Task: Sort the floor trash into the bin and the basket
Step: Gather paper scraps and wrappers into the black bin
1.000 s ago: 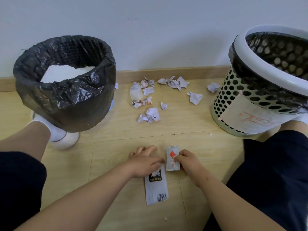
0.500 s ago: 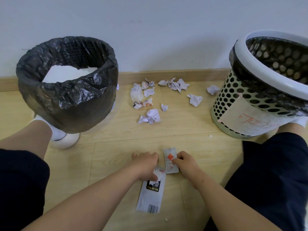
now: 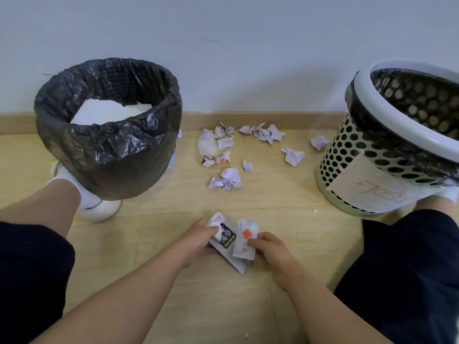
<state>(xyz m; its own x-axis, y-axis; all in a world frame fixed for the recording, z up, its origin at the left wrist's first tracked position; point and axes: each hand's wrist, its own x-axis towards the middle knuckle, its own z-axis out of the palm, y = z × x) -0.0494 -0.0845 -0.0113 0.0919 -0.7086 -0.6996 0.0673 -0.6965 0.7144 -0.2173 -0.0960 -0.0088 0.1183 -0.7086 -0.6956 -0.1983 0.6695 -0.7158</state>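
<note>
My left hand (image 3: 198, 240) grips a long white wrapper with a black label (image 3: 227, 238), lifted and slanted just above the floor. My right hand (image 3: 270, 252) pinches a small white sachet with an orange square (image 3: 245, 238) right beside it. A bin lined with a black bag (image 3: 109, 127) stands at the left. A perforated green basket with a white rim and a paper label (image 3: 387, 155) stands at the right. Several crumpled paper scraps (image 3: 226, 180) lie on the wooden floor between them near the wall.
My legs in dark shorts frame the scene; my left foot in a white shoe (image 3: 99, 209) sits beside the bin. A wooden skirting board (image 3: 248, 120) runs along the wall behind the scraps. Tiny crumbs (image 3: 315, 210) dot the floor.
My left hand has picked the long wrapper up off the floor and turned it slantwise. My right hand has kept hold of the small sachet, now raised a little.
</note>
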